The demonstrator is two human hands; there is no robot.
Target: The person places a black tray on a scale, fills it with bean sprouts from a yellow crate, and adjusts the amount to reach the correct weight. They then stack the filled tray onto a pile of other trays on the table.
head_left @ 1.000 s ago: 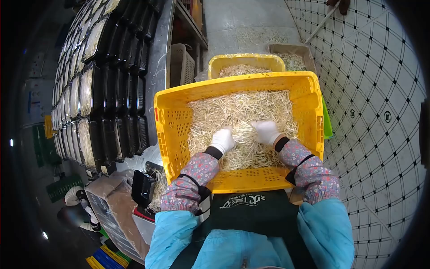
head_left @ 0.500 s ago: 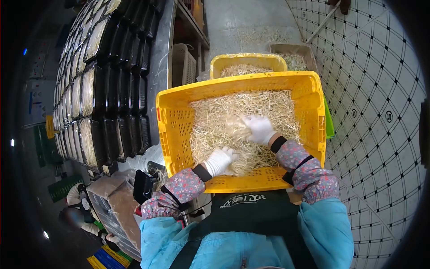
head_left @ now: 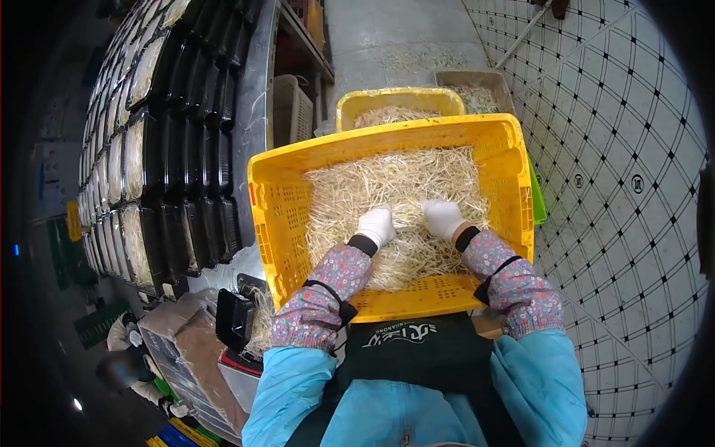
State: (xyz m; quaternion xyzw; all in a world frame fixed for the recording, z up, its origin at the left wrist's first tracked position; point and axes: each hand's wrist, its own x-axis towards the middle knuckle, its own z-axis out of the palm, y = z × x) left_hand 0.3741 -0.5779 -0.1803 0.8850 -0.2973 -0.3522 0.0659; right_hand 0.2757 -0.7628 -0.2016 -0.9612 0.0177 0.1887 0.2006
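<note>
A yellow plastic crate (head_left: pixel 279 201) in front of me holds a thick layer of pale bean sprouts (head_left: pixel 350 182). Both my hands wear white gloves and are inside the crate, above the middle of the heap. My left hand (head_left: pixel 376 226) has its fingers curled around one end of a small bunch of sprouts (head_left: pixel 407 213). Facing it, my right hand (head_left: pixel 444 218) is closed at the bunch's other end. The strands span the short gap between the two hands; the fingertips are partly buried in them.
Stacked black trays (head_left: pixel 179 156) filled with sprouts stand on a metal table (head_left: pixel 255 112) at left. An open black tray (head_left: pixel 234 319) sits beside loose sprouts near my left elbow. Beyond the crate are a yellow tub (head_left: pixel 346 112) and a carton (head_left: pixel 491 80). A co-worker (head_left: pixel 138 365) is at lower left.
My left hand has moved up and right from the crate's near side toward my right hand. My right hand has turned slightly and shifted right; both have closed on sprouts. The view has shifted a little.
</note>
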